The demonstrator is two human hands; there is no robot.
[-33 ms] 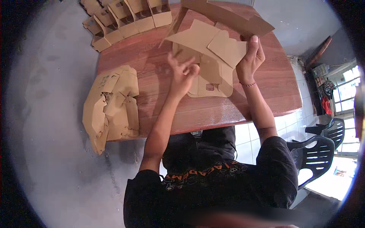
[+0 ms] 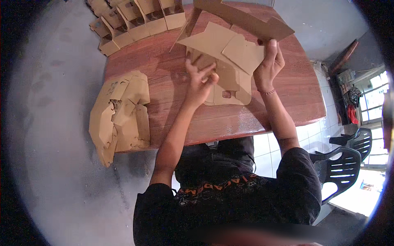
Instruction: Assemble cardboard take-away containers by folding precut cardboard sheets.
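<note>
Holding up a bent sheet of brown cardboard (image 2: 205,40) with the right hand (image 2: 267,67), above the far part of the red-brown desk (image 2: 172,119). Pinching the right side of the sheet in that grip, with the thumb pointing up and the other fingers partly hidden. Wearing a thin band (image 2: 269,92) around the right wrist.

Holding the left hand (image 2: 201,84) just in front of the cardboard, with the grip spread and the fingers apart and a bit bent. Cannot tell whether touching the cardboard with those fingers or not.

Under the sheet, can see a flat brown piece (image 2: 242,96) on the desk, with round corners and a small hole near the front edge. Cannot tell whether joined to the sheet or not.

Over on the left end of the desk, can see a torn, crumpled heap of cardboard (image 2: 131,123), hanging a little past the edge. At the far left, can see a row of brown cardboard boxes (image 2: 156,27), side by side. On the right, can see black chairs (image 2: 342,164) on white floor tiles (image 2: 266,147). Wearing a black shirt (image 2: 230,209).
</note>
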